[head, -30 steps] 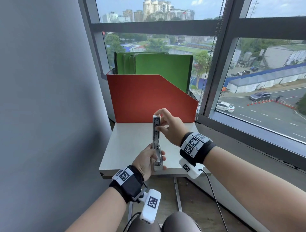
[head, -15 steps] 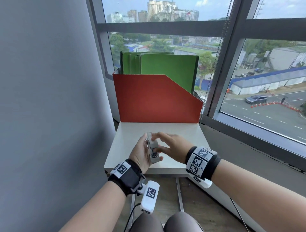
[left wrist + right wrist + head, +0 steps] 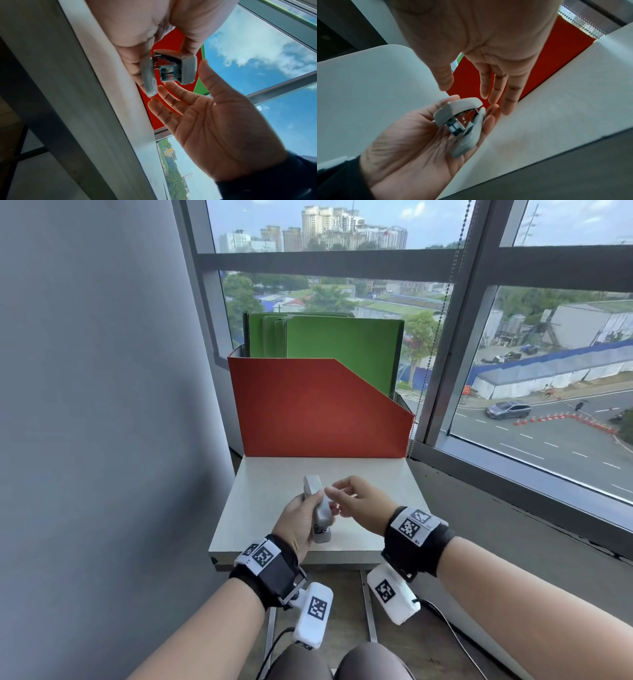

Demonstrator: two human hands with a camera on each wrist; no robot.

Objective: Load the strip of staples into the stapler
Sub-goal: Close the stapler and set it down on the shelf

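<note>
A small grey stapler (image 3: 320, 508) lies folded almost shut in my left hand (image 3: 297, 522), whose thumb and fingers curl round its body above the white table (image 3: 376, 474). In the right wrist view the stapler (image 3: 460, 121) rests across the left hand (image 3: 412, 142), with its metal magazine showing at the rear end. My right hand (image 3: 352, 498) hovers just right of the stapler, its fingers (image 3: 488, 81) straight and holding nothing. In the left wrist view the stapler (image 3: 171, 67) sits between the left hand (image 3: 154, 33) and the right hand (image 3: 214, 121). No loose strip of staples shows.
A red file box (image 3: 318, 412) with green folders (image 3: 342, 344) stands at the back of the small table. A grey wall (image 3: 102, 405) closes the left side. A window frame (image 3: 455, 371) with a bead chain and a ledge (image 3: 513, 508) runs along the right.
The stapler was held up unfolded in both hands; it is now folded and lower over the table. My right hand has let go and straightened its fingers beside it.
</note>
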